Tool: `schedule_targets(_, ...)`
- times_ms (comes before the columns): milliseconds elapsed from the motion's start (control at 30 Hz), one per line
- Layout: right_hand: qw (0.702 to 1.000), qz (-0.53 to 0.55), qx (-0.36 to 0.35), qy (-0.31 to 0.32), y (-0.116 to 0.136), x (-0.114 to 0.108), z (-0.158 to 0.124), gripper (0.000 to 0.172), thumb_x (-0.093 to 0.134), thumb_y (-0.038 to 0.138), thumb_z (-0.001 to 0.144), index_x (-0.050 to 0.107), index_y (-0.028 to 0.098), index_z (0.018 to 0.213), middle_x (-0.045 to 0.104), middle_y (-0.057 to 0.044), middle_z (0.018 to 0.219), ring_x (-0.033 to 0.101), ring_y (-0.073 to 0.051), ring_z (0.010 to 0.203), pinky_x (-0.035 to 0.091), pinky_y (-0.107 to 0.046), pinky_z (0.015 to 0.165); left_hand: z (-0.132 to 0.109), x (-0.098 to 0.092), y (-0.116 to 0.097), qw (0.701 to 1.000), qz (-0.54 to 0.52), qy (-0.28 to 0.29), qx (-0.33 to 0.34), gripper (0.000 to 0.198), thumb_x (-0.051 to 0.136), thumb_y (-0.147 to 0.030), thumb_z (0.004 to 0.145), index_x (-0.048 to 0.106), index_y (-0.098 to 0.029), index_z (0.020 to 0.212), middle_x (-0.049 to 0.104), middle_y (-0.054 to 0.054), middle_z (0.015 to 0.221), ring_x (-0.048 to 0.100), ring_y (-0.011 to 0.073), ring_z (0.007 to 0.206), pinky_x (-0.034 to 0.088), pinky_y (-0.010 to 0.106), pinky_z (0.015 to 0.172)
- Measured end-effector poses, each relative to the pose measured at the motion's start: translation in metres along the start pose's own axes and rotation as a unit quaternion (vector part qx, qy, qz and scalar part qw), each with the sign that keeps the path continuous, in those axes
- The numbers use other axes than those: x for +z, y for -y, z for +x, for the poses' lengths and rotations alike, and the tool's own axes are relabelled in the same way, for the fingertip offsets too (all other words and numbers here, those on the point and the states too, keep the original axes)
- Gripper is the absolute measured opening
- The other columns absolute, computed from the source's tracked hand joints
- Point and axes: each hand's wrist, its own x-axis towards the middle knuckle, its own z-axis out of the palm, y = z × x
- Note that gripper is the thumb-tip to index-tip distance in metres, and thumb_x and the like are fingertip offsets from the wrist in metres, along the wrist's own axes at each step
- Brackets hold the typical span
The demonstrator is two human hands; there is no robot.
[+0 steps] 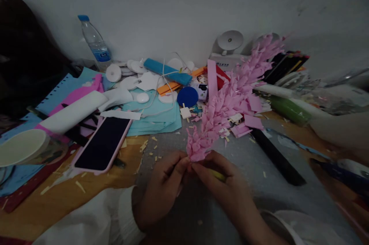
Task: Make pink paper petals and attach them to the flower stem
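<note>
The pink frilly strand (215, 112) looks like rough, dull paper. The water bottle (96, 43) is clear, shiny plastic. The phone (103, 143) has a smooth, glassy front. The table (130, 156) looks like wood, and the left sleeve (109, 212) is dull cloth

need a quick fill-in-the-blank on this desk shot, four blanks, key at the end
1. The left hand and the right hand meet at the lower end of a ruffled spray whose colour is ____.
2. The bottle at the back left has a cap coloured ____.
3. The phone lies with its screen facing ____.
4. In the picture, the long black bar lies to the ____ of both hands.

Missing words: pink; blue; up; right
</note>
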Motion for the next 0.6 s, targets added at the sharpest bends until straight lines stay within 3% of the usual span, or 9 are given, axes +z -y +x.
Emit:
schedule_targets(233, 0.999, -0.033, -0.036, -0.002, -0.0067, -0.0013, 0.0047, 0.019, 0.067, 0.034, 0.076, 0.059, 0.019, 0.067, 0.064, -0.001, 0.064, 0.061, -0.015, 0.061, 0.049, -0.022, 0.055, 0.0042, -0.0025, 0.0042, 0.978, -0.17, 0.043, -0.109, 0.038, 0.06, -0.048, 0.081, 0.049, -0.016, 0.065, 0.039, -0.008, 0.048, 0.023, 0.0027, 0.036, 0.016, 0.017, 0.035)
schedule_targets(433, 0.993, -0.053, -0.101, -0.016, -0.0082, -0.0029, 0.0055, 0.021, 0.067, 0.027, 0.075, 0.062, 0.018, 0.057, 0.057, 0.0, 0.064, 0.056, -0.015, 0.062, 0.047, -0.024, 0.057, 0.0043, -0.0041, 0.0054, 0.97, -0.192, 0.085, -0.121, 0.039, 0.06, -0.049, 0.08, 0.051, -0.015, 0.062, 0.039, -0.008, 0.043, 0.023, 0.0028, 0.035, 0.013, 0.018, 0.035)
schedule_targets(600, 0.997, -0.001, -0.07, 0.025, -0.0011, -0.0047, 0.0051, 0.013, 0.067, 0.024, 0.076, 0.07, 0.021, 0.065, 0.061, 0.001, 0.068, 0.058, -0.015, 0.067, 0.049, -0.024, 0.064, 0.0052, -0.0059, 0.0084, 0.952, -0.241, 0.138, -0.132, 0.039, 0.062, -0.048, 0.08, 0.053, -0.015, 0.063, 0.041, -0.008, 0.041, 0.021, 0.0019, 0.03, 0.013, 0.017, 0.033)
